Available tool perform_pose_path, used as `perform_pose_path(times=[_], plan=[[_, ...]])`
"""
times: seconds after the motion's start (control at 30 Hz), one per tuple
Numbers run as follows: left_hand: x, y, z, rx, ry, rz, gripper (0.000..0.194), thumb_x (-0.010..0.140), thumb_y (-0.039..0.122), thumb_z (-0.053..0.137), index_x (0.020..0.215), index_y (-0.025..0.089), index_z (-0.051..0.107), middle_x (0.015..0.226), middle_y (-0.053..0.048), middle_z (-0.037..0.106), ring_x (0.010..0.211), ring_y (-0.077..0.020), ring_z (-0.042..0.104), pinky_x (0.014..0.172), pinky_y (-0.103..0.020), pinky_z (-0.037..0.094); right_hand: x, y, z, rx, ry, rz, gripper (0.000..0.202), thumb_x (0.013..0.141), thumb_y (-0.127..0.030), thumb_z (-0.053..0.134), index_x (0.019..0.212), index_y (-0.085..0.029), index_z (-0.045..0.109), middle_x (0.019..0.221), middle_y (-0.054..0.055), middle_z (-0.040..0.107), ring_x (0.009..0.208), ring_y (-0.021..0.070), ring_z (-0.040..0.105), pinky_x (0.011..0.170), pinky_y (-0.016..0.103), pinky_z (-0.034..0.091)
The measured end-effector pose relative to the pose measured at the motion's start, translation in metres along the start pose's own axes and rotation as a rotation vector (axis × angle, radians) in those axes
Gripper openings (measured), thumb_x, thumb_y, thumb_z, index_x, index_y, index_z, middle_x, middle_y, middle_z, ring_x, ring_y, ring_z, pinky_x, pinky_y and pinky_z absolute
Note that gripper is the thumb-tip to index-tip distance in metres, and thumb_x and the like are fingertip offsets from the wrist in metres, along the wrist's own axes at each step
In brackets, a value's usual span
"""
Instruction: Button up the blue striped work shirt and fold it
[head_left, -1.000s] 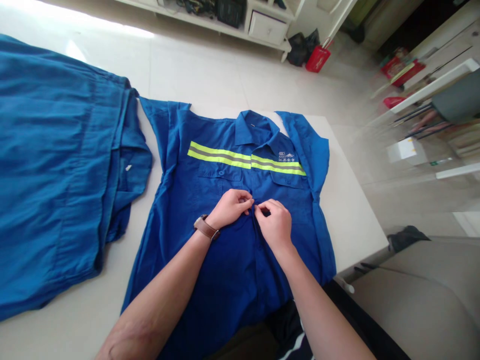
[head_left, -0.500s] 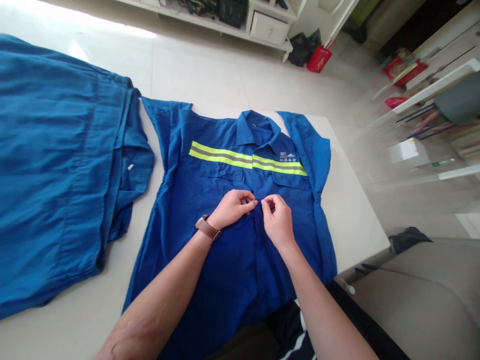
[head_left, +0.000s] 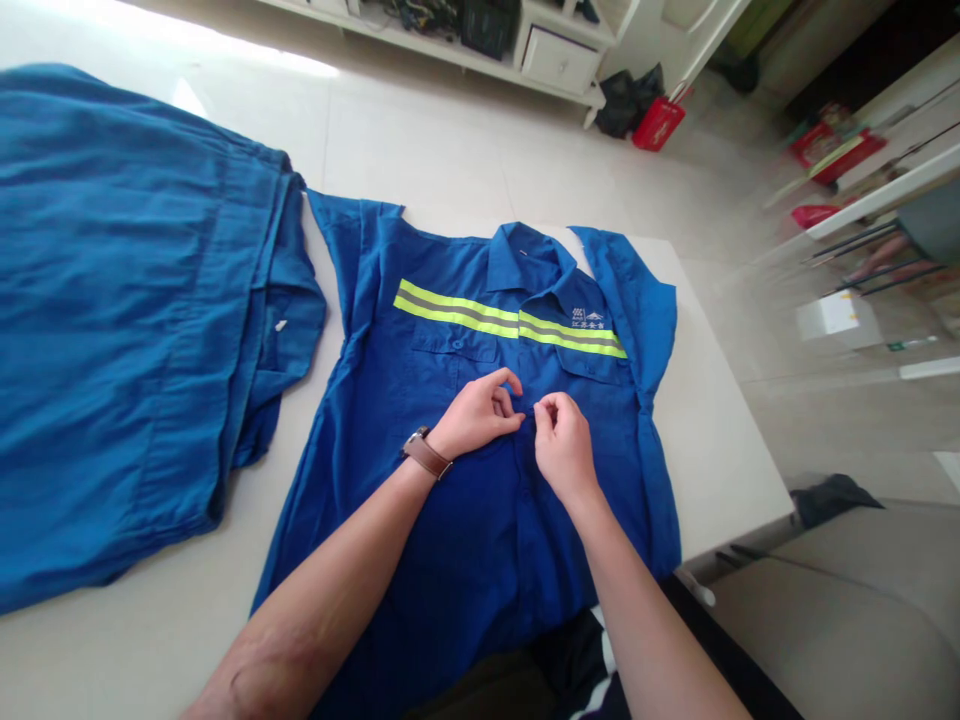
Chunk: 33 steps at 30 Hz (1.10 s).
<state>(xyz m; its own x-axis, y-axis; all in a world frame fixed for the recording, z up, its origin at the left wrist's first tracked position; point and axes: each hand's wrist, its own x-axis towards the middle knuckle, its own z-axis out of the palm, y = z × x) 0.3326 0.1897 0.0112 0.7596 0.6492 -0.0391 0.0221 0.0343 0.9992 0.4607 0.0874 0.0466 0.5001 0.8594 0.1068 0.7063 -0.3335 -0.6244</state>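
Note:
A blue work jacket [head_left: 442, 520] lies front up, with a yellow-and-grey reflective stripe [head_left: 457, 312] across its chest. Its collar [head_left: 525, 265] points away from me, and white lettering marks one side of the chest. My left hand [head_left: 484, 412], with a brown-strapped watch [head_left: 426, 452] at the wrist, rests over the front placket. Its index finger is lifted apart from the thumb, whose tip is at the placket. Just beside it, my right hand [head_left: 562, 435] pinches the placket edge between thumb and fingertips. Any button there is too small or hidden to make out.
More blue garments [head_left: 112, 330] are piled on the left of the white table [head_left: 720, 450]. Beyond the table stand a white cabinet [head_left: 559, 60], a black bag and a red bag [head_left: 658, 122]. A grey seat [head_left: 862, 590] is at the lower right.
My left hand's index finger has lifted away from the thumb, loosening its pinch. My right hand keeps its pinch at the placket. The whole view has shifted slightly.

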Motion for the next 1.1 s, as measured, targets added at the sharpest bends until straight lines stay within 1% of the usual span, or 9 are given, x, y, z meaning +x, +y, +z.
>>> perform_pose_path(times=[0.07,0.2,0.33,0.43,0.57,0.63,0.87,1.1], plan=[[-0.001,0.001,0.000,0.028,0.015,0.014,0.031,0.075,0.017,0.072,0.101,0.021,0.055,0.063,0.008,0.064,0.054,-0.0092,0.059,0.054,-0.018,0.041,0.001,0.001,0.001,0.006,-0.011,0.016,0.017,0.095,-0.033,0.046,0.084,-0.023,0.053,0.085,0.007,0.065,0.081,0.0231,0.062,0.075,0.035,0.045],[-0.001,0.003,0.001,0.117,0.025,0.023,0.030,0.076,0.016,0.069,0.102,0.022,0.054,0.066,0.007,0.066,0.056,-0.0100,0.061,0.056,-0.019,0.041,0.003,0.003,0.001,0.020,-0.032,0.062,0.017,0.094,-0.035,0.047,0.085,-0.023,0.056,0.084,0.007,0.067,0.080,0.0228,0.063,0.075,0.035,0.046],[-0.001,0.004,0.000,0.169,0.025,0.025,0.029,0.077,0.015,0.068,0.102,0.022,0.054,0.066,0.007,0.067,0.057,-0.0108,0.062,0.057,-0.019,0.041,0.004,0.003,-0.004,0.016,-0.019,0.056,0.013,0.092,-0.031,0.050,0.088,-0.022,0.059,0.085,0.004,0.066,0.076,0.0200,0.062,0.074,0.033,0.047],[-0.001,0.004,0.000,0.166,0.031,0.028,0.028,0.078,0.015,0.068,0.102,0.022,0.054,0.066,0.007,0.067,0.057,-0.0107,0.062,0.057,-0.019,0.041,0.005,0.001,-0.009,0.039,-0.030,0.035,0.010,0.088,-0.026,0.054,0.093,-0.021,0.061,0.089,0.004,0.066,0.077,0.0187,0.063,0.073,0.031,0.049],[-0.001,0.002,0.000,0.141,0.029,0.029,0.029,0.079,0.015,0.067,0.103,0.022,0.054,0.067,0.007,0.067,0.056,-0.0101,0.061,0.057,-0.019,0.041,0.004,-0.002,-0.012,0.025,-0.111,-0.031,0.013,0.084,-0.019,0.056,0.091,-0.022,0.066,0.093,0.004,0.067,0.081,0.0184,0.065,0.074,0.030,0.050],[-0.001,0.002,0.000,0.132,0.026,0.030,0.029,0.079,0.015,0.067,0.103,0.022,0.054,0.067,0.007,0.067,0.057,-0.0101,0.061,0.058,-0.019,0.041,0.003,-0.002,-0.012,-0.005,-0.132,-0.046,0.015,0.083,-0.018,0.057,0.092,-0.022,0.068,0.095,0.003,0.069,0.082,0.0184,0.066,0.075,0.031,0.051],[-0.001,0.001,-0.001,0.119,0.028,0.024,0.029,0.078,0.015,0.067,0.103,0.022,0.054,0.067,0.007,0.066,0.057,-0.0103,0.060,0.057,-0.020,0.041,0.002,-0.002,-0.012,-0.038,-0.130,-0.031,0.016,0.082,-0.018,0.062,0.095,-0.023,0.070,0.098,0.002,0.070,0.080,0.0177,0.066,0.072,0.030,0.050],[-0.001,0.001,0.000,0.097,0.021,0.024,0.030,0.079,0.016,0.067,0.104,0.022,0.053,0.067,0.007,0.066,0.057,-0.0107,0.061,0.057,-0.020,0.042,0.002,-0.002,-0.014,-0.081,-0.108,0.009,0.009,0.084,-0.021,0.063,0.091,-0.023,0.070,0.095,0.002,0.070,0.079,0.0179,0.066,0.071,0.030,0.048]])
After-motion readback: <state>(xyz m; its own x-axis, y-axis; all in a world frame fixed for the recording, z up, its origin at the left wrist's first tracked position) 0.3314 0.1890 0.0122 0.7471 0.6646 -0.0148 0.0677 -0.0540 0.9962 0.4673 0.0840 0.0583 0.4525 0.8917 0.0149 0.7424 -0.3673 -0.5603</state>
